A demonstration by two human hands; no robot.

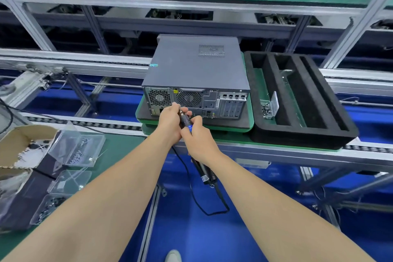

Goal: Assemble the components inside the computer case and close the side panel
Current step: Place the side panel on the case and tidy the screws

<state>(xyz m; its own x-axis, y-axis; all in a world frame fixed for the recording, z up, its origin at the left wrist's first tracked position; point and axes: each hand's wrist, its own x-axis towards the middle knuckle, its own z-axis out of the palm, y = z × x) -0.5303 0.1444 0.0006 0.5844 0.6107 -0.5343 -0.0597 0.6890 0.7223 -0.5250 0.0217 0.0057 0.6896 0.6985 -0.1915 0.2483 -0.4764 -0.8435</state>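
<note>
1. The computer case (191, 66) is laid flat on a green-edged pallet (138, 112) on the conveyor line. Its top panel is closed and its rear is turned toward the camera.
2. An electric screwdriver (184, 120) is held with its tip at the rear of the case, by the fan grilles.
3. The front of the tool is pinched by the fingers of the left hand (170, 121), and its body is gripped by the right hand (200, 140).
4. A black foam tray (302, 136) is set just beside the case on the right, with a clear screw box (265, 108) inside.
</note>
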